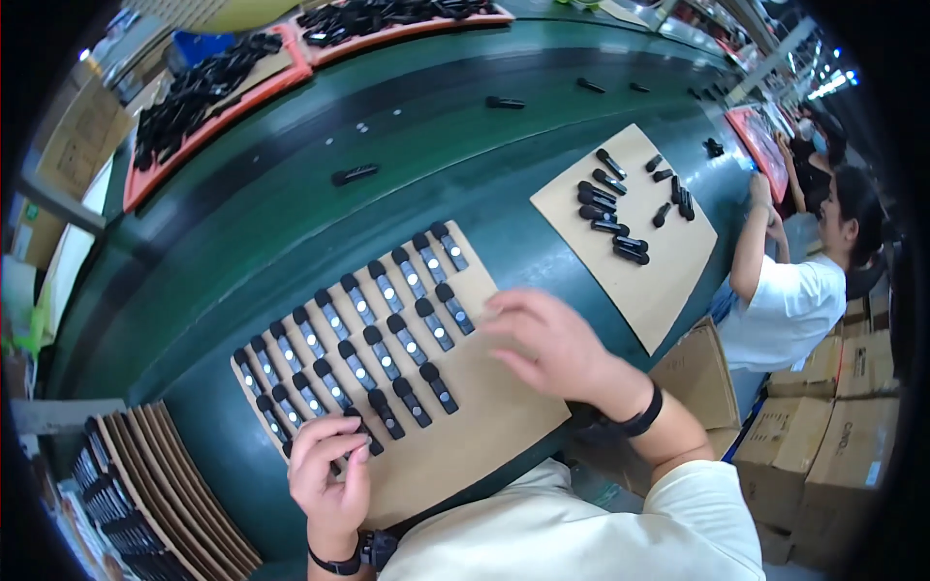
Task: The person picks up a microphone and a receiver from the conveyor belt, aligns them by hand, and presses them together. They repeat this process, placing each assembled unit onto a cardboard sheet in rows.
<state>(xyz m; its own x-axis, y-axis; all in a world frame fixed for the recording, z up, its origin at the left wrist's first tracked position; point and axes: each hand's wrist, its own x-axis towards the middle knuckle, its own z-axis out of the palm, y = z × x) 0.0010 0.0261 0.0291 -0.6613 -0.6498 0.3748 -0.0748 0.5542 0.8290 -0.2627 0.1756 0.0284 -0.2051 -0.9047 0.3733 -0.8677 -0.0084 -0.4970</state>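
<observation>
Small black oblong devices (387,290), each with a pale dot on its face, lie in slanted rows on a brown cardboard sheet (484,426) at lower centre of the frame, on a dark green tabletop (291,213). The left hand (327,470) sits at the sheet's lower left corner, its grip pinched together on one black device (360,434) at the end of the front row. The right hand (547,344) rests flat on the sheet at right of centre, fingers spread apart and holding nothing, just beside the right ends of the rows. Risk, in my judgement: the spread right hand could brush the nearest devices and skew the rows, and a push on the loose sheet could shift the whole array. The front row is incomplete. A second cardboard sheet (649,252) at upper right carries a loose scatter of similar parts. Orange trays (208,102) heaped with black parts line the upper left edge, and stacked loaded sheets (145,494) stand at lower left. Another person (790,290) in a white shirt works at right, beside cardboard cartons (843,436).
</observation>
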